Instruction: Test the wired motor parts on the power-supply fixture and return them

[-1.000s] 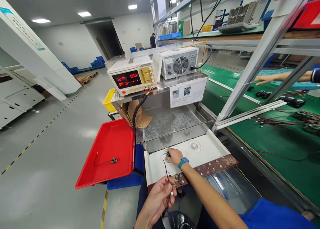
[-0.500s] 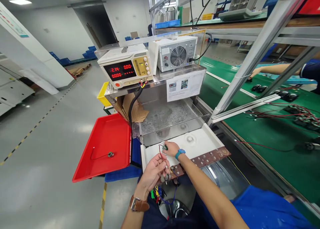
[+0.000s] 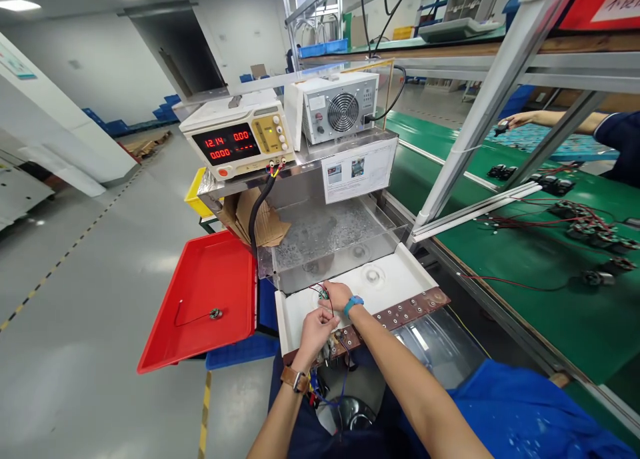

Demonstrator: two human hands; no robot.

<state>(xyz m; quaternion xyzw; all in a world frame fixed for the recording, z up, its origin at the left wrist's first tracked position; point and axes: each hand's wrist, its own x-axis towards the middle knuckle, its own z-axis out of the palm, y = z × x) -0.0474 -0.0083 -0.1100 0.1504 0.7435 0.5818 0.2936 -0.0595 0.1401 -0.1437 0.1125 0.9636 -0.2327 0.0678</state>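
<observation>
My right hand, with a blue band at the wrist, is closed around a small round part with a green circuit board, mostly hidden by the fingers. It is held over the white tray. Thin red and black wires come off this part. My left hand, wearing a brown-strapped watch, pinches the wires just in front of the right hand; the wire ends are hidden in its fingers. Below both hands runs a brown strip with rows of metal eyelets, and clips and cables hang near its left end.
A red tray on the left holds a similar wired part. Ahead, a power supply with red digits stands beside a grey fan-backed unit. On the right, the green bench carries wired motors; a co-worker's arm reaches over it.
My left hand has turned palm-down and drawn its fingertips in by the right hand. The right hand still grips the part. The whole view has shifted slightly; the co-worker's hand now lifts a dark piece.
</observation>
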